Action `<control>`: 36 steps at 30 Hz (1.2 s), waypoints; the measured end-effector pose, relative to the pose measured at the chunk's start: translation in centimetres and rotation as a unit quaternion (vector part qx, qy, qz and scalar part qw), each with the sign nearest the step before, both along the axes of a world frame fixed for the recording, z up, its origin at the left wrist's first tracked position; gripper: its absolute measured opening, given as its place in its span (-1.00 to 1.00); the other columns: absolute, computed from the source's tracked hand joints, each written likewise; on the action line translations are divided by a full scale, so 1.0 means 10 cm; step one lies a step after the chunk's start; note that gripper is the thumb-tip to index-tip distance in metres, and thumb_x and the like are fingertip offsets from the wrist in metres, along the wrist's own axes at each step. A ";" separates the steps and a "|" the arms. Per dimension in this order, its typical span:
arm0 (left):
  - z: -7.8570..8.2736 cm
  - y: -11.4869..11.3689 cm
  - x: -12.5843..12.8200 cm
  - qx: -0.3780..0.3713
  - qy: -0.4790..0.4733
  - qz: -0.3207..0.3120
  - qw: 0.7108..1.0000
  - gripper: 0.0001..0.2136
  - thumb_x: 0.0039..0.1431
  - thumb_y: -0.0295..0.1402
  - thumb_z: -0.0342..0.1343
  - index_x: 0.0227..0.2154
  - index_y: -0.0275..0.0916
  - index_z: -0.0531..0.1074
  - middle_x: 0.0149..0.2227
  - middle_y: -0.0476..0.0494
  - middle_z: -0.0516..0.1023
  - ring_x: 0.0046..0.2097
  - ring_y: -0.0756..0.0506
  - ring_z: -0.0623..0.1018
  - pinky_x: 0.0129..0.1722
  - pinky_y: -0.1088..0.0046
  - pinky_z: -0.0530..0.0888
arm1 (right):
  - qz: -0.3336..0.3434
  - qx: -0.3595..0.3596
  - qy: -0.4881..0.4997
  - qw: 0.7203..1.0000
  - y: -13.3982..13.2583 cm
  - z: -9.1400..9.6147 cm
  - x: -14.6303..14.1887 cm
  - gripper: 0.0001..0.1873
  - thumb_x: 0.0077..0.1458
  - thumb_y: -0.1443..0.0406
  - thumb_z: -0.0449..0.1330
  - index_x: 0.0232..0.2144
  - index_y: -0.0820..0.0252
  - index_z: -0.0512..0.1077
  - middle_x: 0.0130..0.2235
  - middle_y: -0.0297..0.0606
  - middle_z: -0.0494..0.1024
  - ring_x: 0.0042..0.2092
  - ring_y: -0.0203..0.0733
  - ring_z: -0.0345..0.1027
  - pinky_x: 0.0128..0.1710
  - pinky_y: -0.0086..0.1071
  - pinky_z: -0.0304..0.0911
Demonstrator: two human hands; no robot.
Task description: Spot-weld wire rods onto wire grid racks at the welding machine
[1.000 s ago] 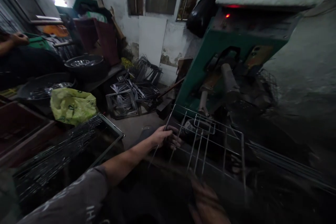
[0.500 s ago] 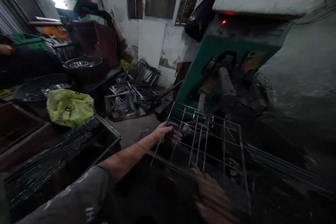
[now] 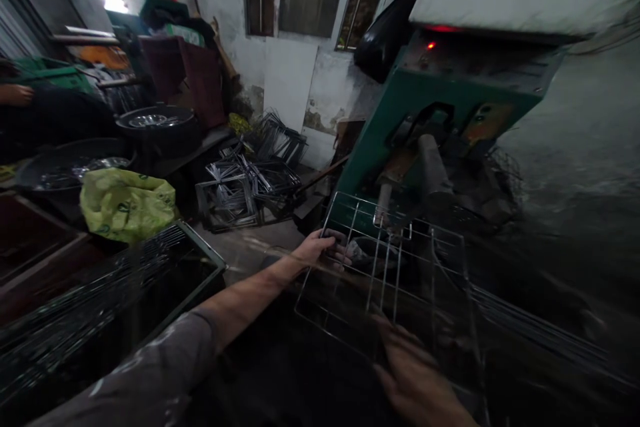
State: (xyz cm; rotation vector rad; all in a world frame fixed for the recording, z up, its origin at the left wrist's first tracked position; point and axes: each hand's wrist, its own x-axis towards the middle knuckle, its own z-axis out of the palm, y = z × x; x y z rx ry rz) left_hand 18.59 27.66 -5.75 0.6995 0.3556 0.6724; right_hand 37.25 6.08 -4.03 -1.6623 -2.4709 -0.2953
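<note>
A rectangular wire rack (image 3: 383, 273) of thin metal bars lies tilted in front of the green machine (image 3: 367, 140). Its far edge is at the machine's lower electrode (image 3: 384, 200), where a small bent wire loop (image 3: 407, 230) also sits. My left hand (image 3: 324, 250) is closed on the rack's left side, thumb over the wire and fingers beneath. Nearer to me, my right hand (image 3: 415, 367) is at the rack's front bars, with a bar between thumb and fingers; motion smears its fingertips.
To the left stands a bin of metal rods (image 3: 200, 247), with a yellow-green bag (image 3: 127, 203) behind it. Bent wire frames (image 3: 235, 190) lie piled on the floor. Long rods (image 3: 540, 327) extend at right. Another person's hand (image 3: 17, 95) shows at far left.
The view has shifted slightly. The rack appears a little farther right, and its near left corner now shows. Both hands stay at the rack.
</note>
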 end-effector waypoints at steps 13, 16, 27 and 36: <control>-0.04 0.04 0.06 -0.011 0.005 0.002 1.000 -0.65 0.02 -0.28 0.21 -0.17 -0.33 0.29 -0.37 -0.34 0.57 -0.37 -0.27 0.60 -0.45 0.22 0.52 | -0.054 -0.079 0.003 0.995 0.02 -0.07 0.08 -0.39 -0.06 0.33 0.04 0.11 0.33 0.27 0.00 -0.03 0.45 -0.05 0.05 0.38 -0.11 -0.14 0.37; -0.05 0.06 0.07 -0.012 -0.007 -0.004 1.000 -0.66 0.03 -0.29 0.20 -0.17 -0.32 0.29 -0.36 -0.34 0.58 -0.36 -0.27 0.61 -0.45 0.23 0.52 | -0.057 -0.102 0.019 0.993 0.00 -0.05 0.08 -0.37 -0.05 0.32 0.04 0.13 0.29 0.24 0.06 -0.04 0.41 -0.01 0.06 0.36 -0.07 -0.14 0.35; 0.03 0.00 0.03 -0.021 -0.016 0.022 0.999 -0.66 0.07 -0.33 0.15 -0.12 -0.34 0.27 -0.35 -0.39 0.58 -0.36 -0.25 0.60 -0.46 0.26 0.52 | -0.112 -0.197 0.007 0.974 0.07 0.16 0.06 -0.32 -0.04 0.29 0.04 0.18 0.32 0.20 0.11 -0.02 0.35 0.08 0.12 0.27 0.03 0.03 0.23; 0.08 0.49 0.12 -0.014 -0.050 0.149 0.987 -0.71 0.09 -0.42 0.10 -0.13 -0.33 0.24 -0.32 -0.38 0.57 -0.32 -0.26 0.60 -0.40 0.25 0.49 | -0.128 -0.030 0.029 0.991 0.77 0.50 0.49 -0.48 0.09 0.20 0.00 0.10 0.20 0.29 0.12 -0.14 0.36 0.05 0.07 0.24 -0.04 -0.01 0.23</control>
